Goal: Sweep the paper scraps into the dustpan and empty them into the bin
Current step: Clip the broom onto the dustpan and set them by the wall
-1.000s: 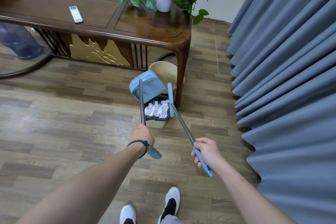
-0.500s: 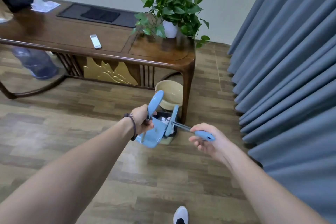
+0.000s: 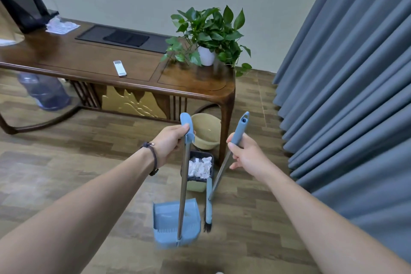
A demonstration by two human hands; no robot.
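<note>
My left hand (image 3: 170, 142) grips the blue top of the dustpan's long metal handle. The blue dustpan (image 3: 175, 222) hangs upright from it just above the wooden floor, and I see no scraps in it. My right hand (image 3: 244, 153) holds the blue grip of the broom handle. The broom (image 3: 208, 209) hangs down with its dark bristles beside the dustpan's right edge. Behind both stands the small bin (image 3: 196, 184) with a black liner, holding white paper scraps (image 3: 199, 168).
A dark wooden table (image 3: 111, 69) stands behind the bin, its right leg next to it. A beige basin (image 3: 205, 131) sits under the table. A potted plant (image 3: 209, 38) and a remote (image 3: 119, 68) are on top. Grey curtains (image 3: 347, 95) hang on the right; a water jug (image 3: 44, 91) at left.
The dustpan went from tipped over the bin to hanging upright near the floor. Both handles swung up to vertical. The camera tilted up, showing more of the table and wall.
</note>
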